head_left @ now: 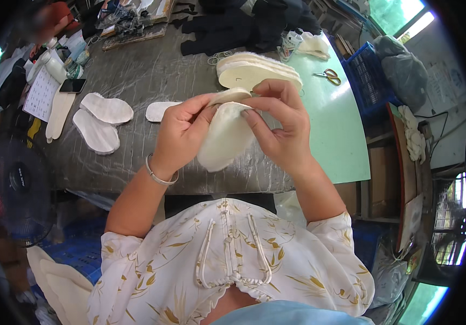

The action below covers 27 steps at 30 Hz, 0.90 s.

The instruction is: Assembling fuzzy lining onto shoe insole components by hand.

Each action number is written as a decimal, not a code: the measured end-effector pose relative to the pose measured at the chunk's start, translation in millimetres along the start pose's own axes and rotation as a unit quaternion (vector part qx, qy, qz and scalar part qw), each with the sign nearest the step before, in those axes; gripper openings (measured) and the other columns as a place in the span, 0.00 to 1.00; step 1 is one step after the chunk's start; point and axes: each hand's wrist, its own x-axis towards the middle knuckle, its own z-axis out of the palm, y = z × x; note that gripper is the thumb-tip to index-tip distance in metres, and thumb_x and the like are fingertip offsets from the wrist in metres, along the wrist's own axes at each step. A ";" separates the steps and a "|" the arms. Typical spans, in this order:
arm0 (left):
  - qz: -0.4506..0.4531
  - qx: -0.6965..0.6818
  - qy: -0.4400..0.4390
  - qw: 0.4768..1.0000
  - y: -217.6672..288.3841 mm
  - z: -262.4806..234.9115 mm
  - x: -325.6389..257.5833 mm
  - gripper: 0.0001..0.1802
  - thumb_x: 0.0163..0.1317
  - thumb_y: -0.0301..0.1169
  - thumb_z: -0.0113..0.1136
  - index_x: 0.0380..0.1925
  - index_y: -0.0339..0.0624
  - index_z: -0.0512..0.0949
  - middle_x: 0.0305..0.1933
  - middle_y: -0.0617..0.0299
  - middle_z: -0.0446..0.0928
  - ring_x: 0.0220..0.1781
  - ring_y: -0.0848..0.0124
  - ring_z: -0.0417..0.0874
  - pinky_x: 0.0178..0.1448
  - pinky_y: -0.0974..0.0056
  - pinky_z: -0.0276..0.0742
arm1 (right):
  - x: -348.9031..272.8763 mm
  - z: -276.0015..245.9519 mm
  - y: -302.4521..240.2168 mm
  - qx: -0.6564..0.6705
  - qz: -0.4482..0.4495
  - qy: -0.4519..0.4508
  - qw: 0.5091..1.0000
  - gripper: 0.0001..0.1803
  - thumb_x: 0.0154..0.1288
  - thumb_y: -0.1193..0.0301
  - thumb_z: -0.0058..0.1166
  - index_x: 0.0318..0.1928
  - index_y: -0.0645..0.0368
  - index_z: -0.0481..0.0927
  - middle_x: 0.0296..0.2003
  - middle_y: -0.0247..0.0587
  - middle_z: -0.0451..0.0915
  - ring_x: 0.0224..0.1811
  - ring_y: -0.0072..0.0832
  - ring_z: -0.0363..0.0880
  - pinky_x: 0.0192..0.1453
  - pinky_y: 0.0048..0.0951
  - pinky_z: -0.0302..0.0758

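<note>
My left hand (pixel 185 127) and my right hand (pixel 281 122) are both closed on a fluffy cream insole (pixel 225 142), held up above the table's near edge. Its broad end hangs downward. A second cream layer (pixel 229 96) shows behind its upper edge, between the fingers of both hands; whether the two are joined I cannot tell. Just beyond my right hand lies a thick stack of cream insoles (pixel 254 71). A white insole (pixel 160 111) is partly hidden behind my left hand. Farther left, two fleecy white insoles (pixel 105 108) overlap on the table.
Scissors (pixel 329 76) with orange handles lie on the green mat (pixel 341 143) at right, near a white bottle (pixel 289 45). Dark cloth (pixel 243 27) covers the far side. A phone (pixel 73 85) and papers sit left; a black fan (pixel 19 176) stands at lower left, a blue crate (pixel 365 73) right.
</note>
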 end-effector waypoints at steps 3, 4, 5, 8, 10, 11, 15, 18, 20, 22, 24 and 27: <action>-0.005 -0.002 -0.016 1.000 0.2 1.4 -3.6 0.14 0.72 0.26 0.53 0.53 0.31 0.79 0.43 0.62 0.84 0.41 0.80 0.81 0.46 0.74 0.78 | -1.0 1.2 3.0 -0.009 -0.013 0.020 1.000 0.10 0.53 0.83 0.66 0.38 0.63 0.85 0.49 0.45 0.80 0.42 0.31 0.81 0.43 0.28 0.79; 0.000 0.000 -0.010 1.000 -2.3 1.7 -5.0 0.14 0.72 0.26 0.53 0.53 0.31 0.79 0.43 0.62 0.84 0.42 0.80 0.81 0.46 0.74 0.77 | -1.6 0.8 3.0 -0.009 -0.012 0.020 1.000 0.10 0.53 0.83 0.66 0.38 0.63 0.85 0.49 0.45 0.80 0.42 0.31 0.81 0.43 0.28 0.79; 0.006 0.001 -0.006 1.000 -3.9 2.1 -5.4 0.14 0.72 0.25 0.53 0.53 0.31 0.79 0.43 0.62 0.84 0.42 0.80 0.81 0.47 0.74 0.77 | -2.1 -0.4 3.1 -0.003 -0.001 0.017 1.000 0.10 0.53 0.83 0.66 0.38 0.63 0.86 0.48 0.44 0.81 0.42 0.31 0.82 0.44 0.28 0.80; 0.010 0.005 -0.014 1.000 -2.8 3.4 -5.3 0.14 0.72 0.25 0.52 0.54 0.31 0.79 0.43 0.61 0.84 0.42 0.80 0.81 0.47 0.74 0.77 | -1.9 -2.7 0.3 0.021 0.039 0.011 0.999 0.09 0.53 0.82 0.67 0.37 0.64 0.86 0.44 0.41 0.84 0.42 0.30 0.83 0.45 0.28 0.81; 0.010 0.005 -0.016 1.000 -2.7 4.3 -5.6 0.14 0.72 0.25 0.52 0.54 0.31 0.79 0.43 0.61 0.84 0.42 0.80 0.81 0.47 0.74 0.77 | -1.8 -3.5 0.2 0.054 0.087 0.008 0.995 0.07 0.54 0.81 0.67 0.36 0.64 0.86 0.42 0.40 0.85 0.39 0.28 0.84 0.45 0.26 0.81; 0.009 0.007 -0.021 1.000 -2.0 4.3 -6.4 0.14 0.72 0.25 0.51 0.54 0.31 0.78 0.44 0.61 0.84 0.42 0.80 0.81 0.47 0.74 0.77 | -1.7 -4.1 0.6 0.055 0.087 0.009 0.995 0.07 0.54 0.81 0.67 0.36 0.64 0.86 0.42 0.40 0.85 0.39 0.28 0.84 0.45 0.26 0.81; 0.007 0.003 -0.031 0.999 -1.6 4.9 -8.1 0.15 0.74 0.26 0.50 0.55 0.32 0.78 0.45 0.62 0.84 0.43 0.80 0.82 0.48 0.73 0.78 | -2.1 -7.0 2.5 0.074 0.102 -0.008 0.992 0.06 0.55 0.80 0.67 0.35 0.62 0.87 0.42 0.39 0.85 0.38 0.24 0.83 0.40 0.22 0.79; 0.002 0.004 -0.052 0.999 -1.0 3.0 -7.2 0.15 0.73 0.26 0.51 0.55 0.30 0.78 0.47 0.61 0.83 0.46 0.79 0.81 0.51 0.73 0.77 | -5.9 -5.1 1.9 0.090 0.111 0.005 0.990 0.05 0.56 0.79 0.67 0.35 0.62 0.87 0.41 0.38 0.85 0.37 0.22 0.83 0.38 0.22 0.78; 0.008 0.007 -0.053 0.999 -3.2 3.5 -7.1 0.15 0.74 0.26 0.50 0.55 0.31 0.78 0.46 0.62 0.84 0.44 0.79 0.81 0.50 0.73 0.77 | -7.2 -3.9 1.6 0.085 0.116 0.012 0.990 0.05 0.56 0.79 0.67 0.35 0.61 0.87 0.41 0.38 0.85 0.37 0.22 0.83 0.38 0.22 0.78; 0.007 0.006 -0.046 0.999 -3.7 4.8 -8.0 0.15 0.73 0.26 0.50 0.55 0.32 0.78 0.44 0.62 0.84 0.43 0.79 0.82 0.49 0.73 0.78 | -8.3 -2.8 1.8 0.071 0.111 0.023 0.991 0.05 0.56 0.78 0.68 0.35 0.61 0.87 0.40 0.37 0.85 0.36 0.22 0.83 0.37 0.22 0.78; 0.010 0.020 -0.046 0.999 -7.3 3.1 -9.3 0.15 0.73 0.26 0.50 0.55 0.32 0.78 0.44 0.61 0.84 0.43 0.79 0.82 0.49 0.73 0.77 | -9.5 -2.1 2.4 0.069 0.110 0.027 0.991 0.05 0.55 0.78 0.68 0.34 0.61 0.87 0.40 0.37 0.85 0.36 0.22 0.83 0.36 0.22 0.78; 0.015 0.042 -0.052 0.998 -7.6 2.7 -10.0 0.15 0.72 0.25 0.51 0.55 0.31 0.78 0.45 0.60 0.84 0.43 0.78 0.82 0.48 0.73 0.77 | -10.5 -1.5 3.6 0.054 0.110 0.032 0.992 0.04 0.55 0.77 0.69 0.33 0.60 0.87 0.39 0.37 0.85 0.35 0.22 0.83 0.34 0.21 0.76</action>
